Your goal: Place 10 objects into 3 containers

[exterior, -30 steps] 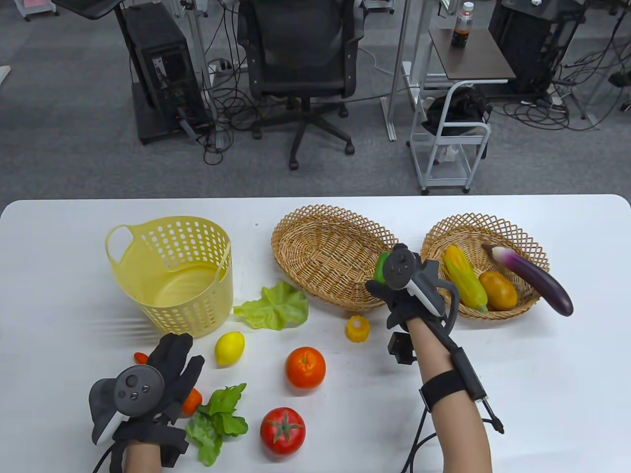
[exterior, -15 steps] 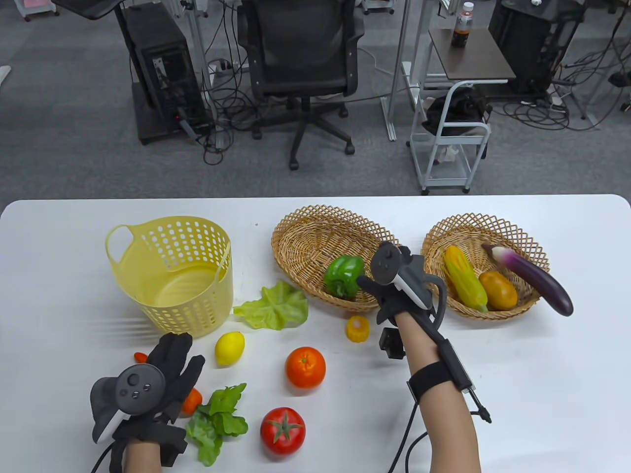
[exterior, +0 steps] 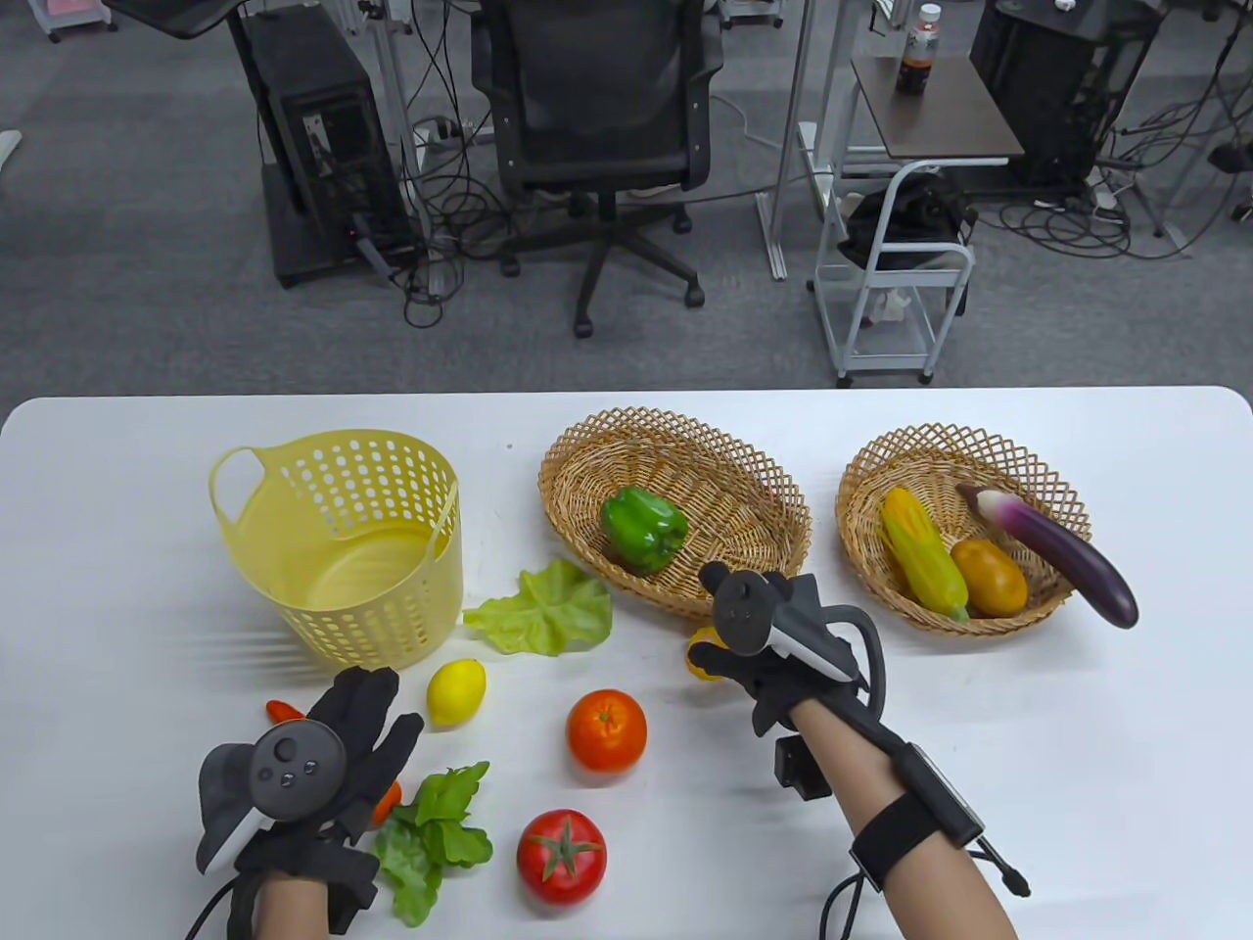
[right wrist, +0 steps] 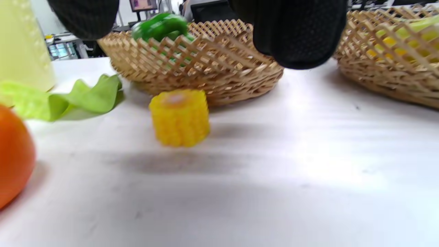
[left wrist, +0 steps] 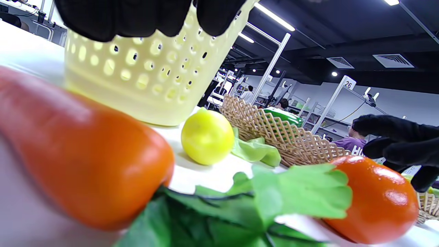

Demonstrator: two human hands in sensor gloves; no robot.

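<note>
Pepper (exterior: 643,529) in middle basket (exterior: 764,470); right hand (exterior: 759,641) empty, fingers apart above corn piece (right wrist: 179,117) mid-worktop. Next: grip it. Left hand (exterior: 313,774) spread, resting over carrot (left wrist: 79,151) near front-left edge.

Left hand (exterior: 294,783) hides most of the carrot (exterior: 388,798); corn piece (right wrist: 179,117) blurred.
</note>
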